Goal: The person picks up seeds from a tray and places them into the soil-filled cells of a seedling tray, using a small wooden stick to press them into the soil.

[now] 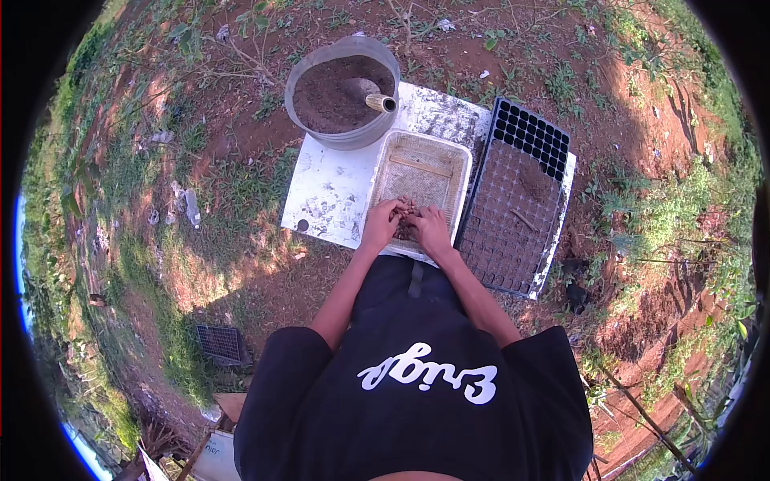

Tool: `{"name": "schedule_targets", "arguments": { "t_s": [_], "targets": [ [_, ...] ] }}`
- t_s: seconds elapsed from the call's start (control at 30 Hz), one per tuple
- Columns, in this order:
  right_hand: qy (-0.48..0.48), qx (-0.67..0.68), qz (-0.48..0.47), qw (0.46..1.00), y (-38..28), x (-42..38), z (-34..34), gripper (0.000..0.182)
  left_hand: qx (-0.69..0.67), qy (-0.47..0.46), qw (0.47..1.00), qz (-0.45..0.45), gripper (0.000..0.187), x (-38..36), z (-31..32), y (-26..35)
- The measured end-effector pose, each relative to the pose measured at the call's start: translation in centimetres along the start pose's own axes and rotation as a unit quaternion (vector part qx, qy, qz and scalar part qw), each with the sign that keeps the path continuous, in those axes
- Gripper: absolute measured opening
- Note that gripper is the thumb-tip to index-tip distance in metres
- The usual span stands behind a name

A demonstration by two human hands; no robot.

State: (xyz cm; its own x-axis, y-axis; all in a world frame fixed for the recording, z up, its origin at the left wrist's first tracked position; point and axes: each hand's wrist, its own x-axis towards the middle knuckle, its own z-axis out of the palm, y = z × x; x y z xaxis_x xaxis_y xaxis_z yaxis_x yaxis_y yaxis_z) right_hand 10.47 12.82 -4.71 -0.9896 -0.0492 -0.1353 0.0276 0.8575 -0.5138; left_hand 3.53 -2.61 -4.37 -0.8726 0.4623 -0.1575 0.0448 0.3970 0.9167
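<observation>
While the left hand (382, 225) and right hand (431, 229) curl their fingers close together around brown clumps (407, 208) at the near end of the pale basin (429, 143), I cannot tell whether either pinches one. Beyond to the left stands a bucket (349, 141) of soil (319, 96), and just beside the basin on the right lies a seedling tray (526, 128).

There are two cell trays (531, 128) (220, 343), one bucket (353, 139), one scoop (380, 103), one basin (413, 183) and one white board (329, 192).
</observation>
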Motion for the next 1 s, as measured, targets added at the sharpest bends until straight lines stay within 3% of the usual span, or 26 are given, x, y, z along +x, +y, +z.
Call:
{"name": "schedule_targets", "arguments": {
  "t_s": [0.33,0.57,0.7,0.8,0.97,1.0],
  "targets": [
    [-0.005,0.005,0.010,1.000,0.1,0.0,0.9,0.028,0.000,-0.007,1.000,-0.009,0.027,0.0,-0.2,0.2],
    [0.027,0.011,-0.042,0.999,0.3,-0.4,0.7,0.029,-0.014,-0.011,0.999,-0.030,0.025,0.2,0.1,-0.8],
    [0.030,0.076,0.007,0.997,-0.2,-0.2,-0.6,0.021,0.003,-0.029,0.998,-0.052,0.021,0.1,0.0,-1.1],
    [0.044,0.348,0.127,0.928,0.2,-0.1,-0.4,0.019,-0.139,-0.007,0.989,-0.057,0.017,0.4,0.6,-1.9],
    [0.068,0.473,0.154,0.865,0.7,-0.1,-1.5,0.017,-0.270,-0.038,0.959,-0.082,0.021,0.5,0.3,-0.2],
    [0.063,0.522,0.195,0.828,0.5,-0.3,-2.2,0.018,-0.278,-0.056,0.955,-0.092,0.020,0.5,0.3,0.0]
  ]
}}
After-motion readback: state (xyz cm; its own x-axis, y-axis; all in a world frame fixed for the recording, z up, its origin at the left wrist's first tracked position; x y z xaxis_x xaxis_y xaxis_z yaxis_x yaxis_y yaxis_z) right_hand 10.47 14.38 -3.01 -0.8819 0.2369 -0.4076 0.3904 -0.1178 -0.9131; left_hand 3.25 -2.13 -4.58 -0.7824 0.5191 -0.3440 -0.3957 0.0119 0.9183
